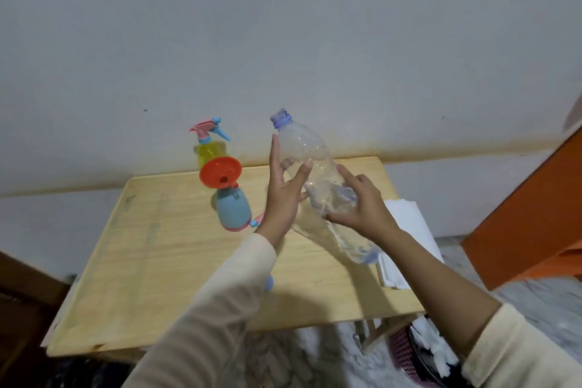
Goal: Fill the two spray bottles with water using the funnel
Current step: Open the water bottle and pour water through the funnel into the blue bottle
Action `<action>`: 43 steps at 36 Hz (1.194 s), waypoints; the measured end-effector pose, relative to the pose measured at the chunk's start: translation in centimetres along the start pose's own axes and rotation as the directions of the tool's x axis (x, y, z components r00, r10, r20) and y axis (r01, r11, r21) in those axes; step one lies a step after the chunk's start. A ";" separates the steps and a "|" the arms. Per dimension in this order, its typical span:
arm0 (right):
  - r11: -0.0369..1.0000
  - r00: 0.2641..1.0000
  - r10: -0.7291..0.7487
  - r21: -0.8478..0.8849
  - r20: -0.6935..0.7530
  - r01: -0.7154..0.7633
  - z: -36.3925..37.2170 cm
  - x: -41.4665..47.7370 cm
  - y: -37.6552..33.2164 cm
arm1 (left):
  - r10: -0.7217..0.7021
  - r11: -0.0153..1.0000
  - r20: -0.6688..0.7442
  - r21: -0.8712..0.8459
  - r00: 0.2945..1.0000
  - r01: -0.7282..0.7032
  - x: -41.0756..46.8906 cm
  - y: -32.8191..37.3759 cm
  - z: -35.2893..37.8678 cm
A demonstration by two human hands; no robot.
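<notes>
Both hands hold the clear uncapped plastic water bottle [310,164], tilted above the pale wooden bench [141,246]: my right hand [362,208] grips its middle, my left hand [285,189] steadies its shoulder with straight fingers. Next, I judge, its mouth must tip slowly over the orange plastic funnel [220,172] seated in the blue rounded spray bottle [234,211].

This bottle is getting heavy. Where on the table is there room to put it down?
On the table, the left half is bare wood, from the blue spray bottle down to the near edge: room for the water bottle. The back middle is crowded: yellow spray bottle, funnel. The right edge holds white sheets.
</notes>
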State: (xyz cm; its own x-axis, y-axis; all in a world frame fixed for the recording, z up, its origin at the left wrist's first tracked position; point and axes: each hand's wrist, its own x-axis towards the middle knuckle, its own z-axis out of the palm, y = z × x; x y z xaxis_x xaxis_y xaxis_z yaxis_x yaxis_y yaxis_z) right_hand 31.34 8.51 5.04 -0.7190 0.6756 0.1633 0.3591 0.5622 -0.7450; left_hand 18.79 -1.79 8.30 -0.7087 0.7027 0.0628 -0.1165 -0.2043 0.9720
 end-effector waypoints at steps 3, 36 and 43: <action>0.999 0.998 0.013 0.051 -0.062 -0.010 0.1 -1.0 0.4 | 0.081 0.993 0.060 0.084 0.995 -0.086 -0.3 0.7 1.1; 0.974 0.967 0.181 0.171 -0.177 -0.151 0.1 -6.9 3.8 | 0.106 0.867 0.379 0.417 0.919 -0.272 -6.0 -1.7 6.1; 0.979 0.977 0.167 0.135 -0.130 -0.150 -0.8 -7.3 3.5 | 0.112 0.824 0.389 0.478 0.915 -0.304 -6.6 -1.4 6.4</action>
State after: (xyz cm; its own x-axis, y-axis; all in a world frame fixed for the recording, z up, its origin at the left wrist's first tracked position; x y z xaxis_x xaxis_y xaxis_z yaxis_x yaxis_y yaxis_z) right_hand 38.27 5.91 1.78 -0.5655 0.8161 0.1186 0.3793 0.3851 -0.8413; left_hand 28.06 -1.79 7.98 -0.3907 0.8847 0.2544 0.4517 -0.0566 0.8904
